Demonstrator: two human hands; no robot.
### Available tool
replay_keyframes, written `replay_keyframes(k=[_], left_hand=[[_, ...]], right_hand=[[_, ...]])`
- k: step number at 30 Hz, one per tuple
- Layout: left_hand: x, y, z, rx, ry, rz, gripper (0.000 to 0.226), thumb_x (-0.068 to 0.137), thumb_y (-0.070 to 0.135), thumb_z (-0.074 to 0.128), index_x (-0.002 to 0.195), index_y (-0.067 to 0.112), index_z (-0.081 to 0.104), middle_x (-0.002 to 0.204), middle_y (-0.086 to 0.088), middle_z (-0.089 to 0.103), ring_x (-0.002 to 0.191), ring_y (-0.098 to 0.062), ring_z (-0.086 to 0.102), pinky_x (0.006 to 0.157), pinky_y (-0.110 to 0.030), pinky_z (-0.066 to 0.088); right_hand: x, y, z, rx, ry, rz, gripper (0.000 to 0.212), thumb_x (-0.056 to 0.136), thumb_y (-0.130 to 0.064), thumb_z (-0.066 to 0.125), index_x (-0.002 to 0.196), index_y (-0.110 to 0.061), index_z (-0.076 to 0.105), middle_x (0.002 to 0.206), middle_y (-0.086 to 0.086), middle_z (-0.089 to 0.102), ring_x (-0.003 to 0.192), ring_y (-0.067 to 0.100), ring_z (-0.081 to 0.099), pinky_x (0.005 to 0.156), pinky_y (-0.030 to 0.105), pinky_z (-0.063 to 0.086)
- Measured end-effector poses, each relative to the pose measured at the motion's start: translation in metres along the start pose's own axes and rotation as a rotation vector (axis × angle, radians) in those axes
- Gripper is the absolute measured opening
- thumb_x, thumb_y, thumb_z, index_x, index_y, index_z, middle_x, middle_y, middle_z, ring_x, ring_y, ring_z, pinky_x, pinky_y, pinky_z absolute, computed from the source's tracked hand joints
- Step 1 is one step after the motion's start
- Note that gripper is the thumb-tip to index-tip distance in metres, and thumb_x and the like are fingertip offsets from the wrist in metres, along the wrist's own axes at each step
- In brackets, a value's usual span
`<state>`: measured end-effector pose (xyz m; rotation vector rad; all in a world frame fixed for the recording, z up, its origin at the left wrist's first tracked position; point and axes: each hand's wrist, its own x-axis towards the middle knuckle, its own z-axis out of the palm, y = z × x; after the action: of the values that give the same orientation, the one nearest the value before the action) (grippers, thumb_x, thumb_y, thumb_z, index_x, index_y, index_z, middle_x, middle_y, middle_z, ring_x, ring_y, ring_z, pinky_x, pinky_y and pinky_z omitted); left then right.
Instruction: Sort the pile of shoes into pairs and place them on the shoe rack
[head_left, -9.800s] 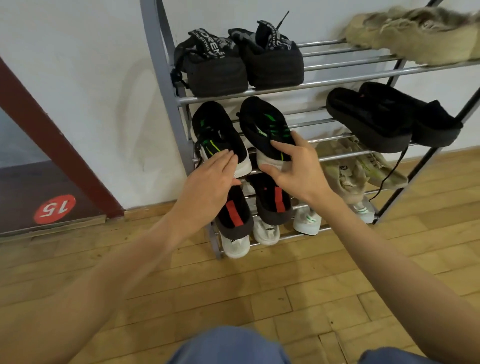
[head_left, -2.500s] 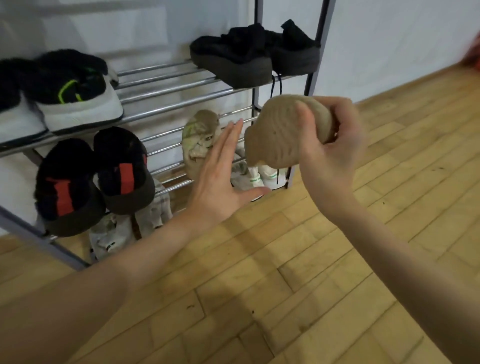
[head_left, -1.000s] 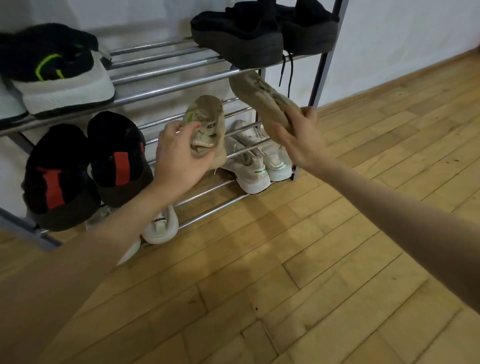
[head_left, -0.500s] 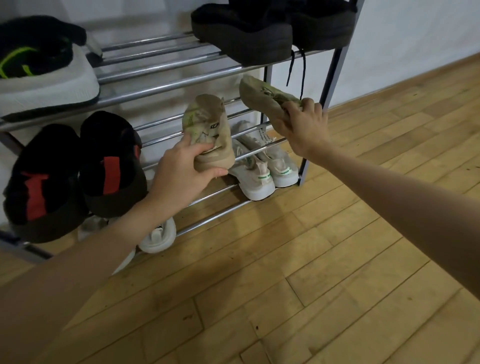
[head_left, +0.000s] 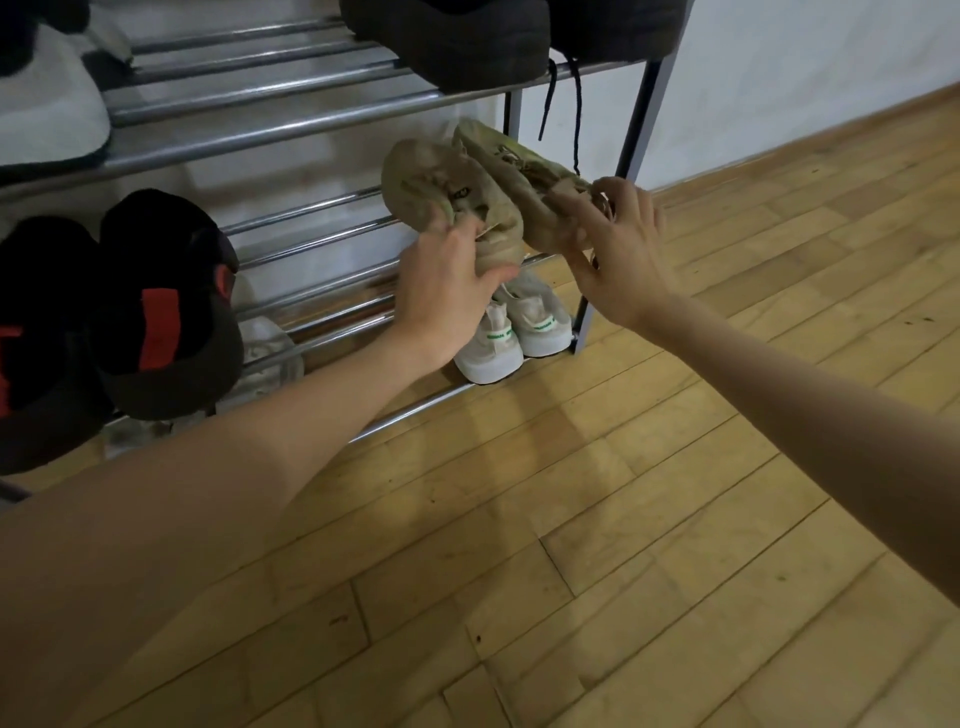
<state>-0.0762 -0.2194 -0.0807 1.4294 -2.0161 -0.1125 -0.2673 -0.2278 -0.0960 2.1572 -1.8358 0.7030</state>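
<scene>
Nearest lay the wooden floor (head_left: 597, 545), with both bare forearms stretched over it toward the shoe rack (head_left: 291, 122). The left hand (head_left: 447, 291) had its grip curled round the heel end of the left tan shoe (head_left: 441, 189), thumb tucked under the heel and fingers wrapped over the top. The right hand (head_left: 621, 260) pinched the heel end of the right tan shoe (head_left: 519, 176) — fingers bent over its collar. The two tan shoes sat touching side by side at the right end of the rack's middle shelf, toes pointing toward the wall (head_left: 805, 57). Just under them, on the lowest bars, stood a pair of white sneakers (head_left: 514, 332) with green heel tabs, heels toward the floor. To the left on the middle shelf rested a pair of black shoes with red stripes (head_left: 156, 312). Farther up, the next shelf carried dark platform shoes (head_left: 457, 36) at right — one black lace dangling — and a white-soled shoe (head_left: 47, 119) at far left.
</scene>
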Motion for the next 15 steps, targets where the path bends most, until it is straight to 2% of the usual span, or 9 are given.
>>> replay_keyframes(k=[4, 9, 12, 14, 15], left_hand=[[0.001, 0.000, -0.002, 0.067, -0.076, 0.071, 0.042, 0.087, 0.028, 0.065, 0.123, 0.009, 0.055, 0.128, -0.016, 0.052, 0.105, -0.033, 0.059, 0.080, -0.032, 0.044], [0.002, -0.002, -0.004, 0.066, -0.109, 0.092, 0.043, 0.089, 0.028, 0.063, 0.128, 0.012, 0.052, 0.131, -0.017, 0.050, 0.105, -0.035, 0.060, 0.083, -0.039, 0.048], [-0.001, -0.011, -0.002, 0.002, -0.169, 0.095, 0.057, 0.091, 0.027, 0.060, 0.142, 0.015, 0.037, 0.147, -0.018, 0.036, 0.122, -0.035, 0.052, 0.095, -0.044, 0.047], [-0.011, -0.015, -0.007, -0.094, -0.198, 0.086, 0.068, 0.091, 0.025, 0.060, 0.148, 0.014, 0.024, 0.155, -0.016, 0.024, 0.135, -0.034, 0.038, 0.108, -0.048, 0.037], [-0.022, -0.018, -0.011, -0.116, -0.172, 0.085, 0.069, 0.090, 0.023, 0.060, 0.148, 0.012, 0.024, 0.154, -0.016, 0.025, 0.138, -0.032, 0.034, 0.111, -0.046, 0.034]], right_hand=[[-0.003, 0.003, -0.001, 0.106, -0.010, -0.002, 0.046, 0.093, -0.025, 0.052, 0.140, -0.022, 0.047, 0.138, 0.018, 0.041, 0.122, 0.038, 0.043, 0.101, 0.050, 0.039], [-0.006, -0.003, 0.004, 0.189, 0.012, 0.027, 0.046, 0.095, -0.017, 0.053, 0.140, -0.020, 0.047, 0.142, 0.018, 0.039, 0.127, 0.036, 0.042, 0.104, 0.050, 0.041], [-0.011, -0.009, 0.006, 0.181, 0.036, 0.058, 0.054, 0.094, -0.011, 0.051, 0.146, -0.022, 0.040, 0.150, 0.019, 0.030, 0.134, 0.038, 0.036, 0.109, 0.050, 0.037], [-0.023, -0.017, 0.005, 0.218, 0.041, 0.142, 0.066, 0.091, -0.003, 0.049, 0.151, -0.023, 0.029, 0.157, 0.018, 0.018, 0.142, 0.037, 0.024, 0.113, 0.048, 0.028], [-0.032, -0.022, 0.005, 0.238, 0.048, 0.187, 0.070, 0.089, -0.001, 0.048, 0.152, -0.020, 0.025, 0.157, 0.019, 0.016, 0.144, 0.036, 0.021, 0.115, 0.047, 0.026]])
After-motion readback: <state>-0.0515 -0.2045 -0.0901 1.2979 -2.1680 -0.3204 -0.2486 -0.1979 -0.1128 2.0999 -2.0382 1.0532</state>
